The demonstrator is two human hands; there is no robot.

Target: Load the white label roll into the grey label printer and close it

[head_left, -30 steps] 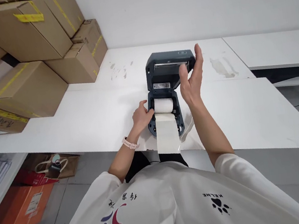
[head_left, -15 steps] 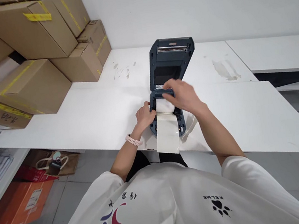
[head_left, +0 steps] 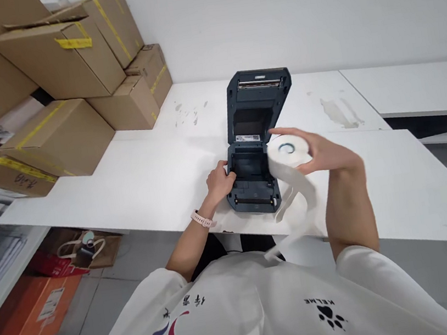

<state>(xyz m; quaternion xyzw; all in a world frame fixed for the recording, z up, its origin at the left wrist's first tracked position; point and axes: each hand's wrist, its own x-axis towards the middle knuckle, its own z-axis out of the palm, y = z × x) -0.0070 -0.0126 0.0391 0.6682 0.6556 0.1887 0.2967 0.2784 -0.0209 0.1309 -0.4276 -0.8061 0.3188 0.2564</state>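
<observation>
A dark blue-grey label printer (head_left: 253,185) stands near the front edge of the white table (head_left: 149,172), its lid (head_left: 257,99) tilted up and back. Its paper bay is bare. My right hand (head_left: 316,151) is closed round a white paper roll (head_left: 289,158), held just right of the printer above the table. A loose strip of paper (head_left: 296,210) trails from the roll down past the table edge. My left hand (head_left: 219,182), with a pink wristband, grips the printer's left side.
Cardboard boxes (head_left: 51,97) with yellow tape are stacked at the table's left and back left. A second white table (head_left: 415,85) adjoins at the right. Under the left shelf lie an orange box (head_left: 31,313) and a brown bag (head_left: 87,247).
My right hand let go of the lid, reached into the bay and lifted the paper roll out to the right. The lid stayed up. My left hand kept its hold on the printer's side.
</observation>
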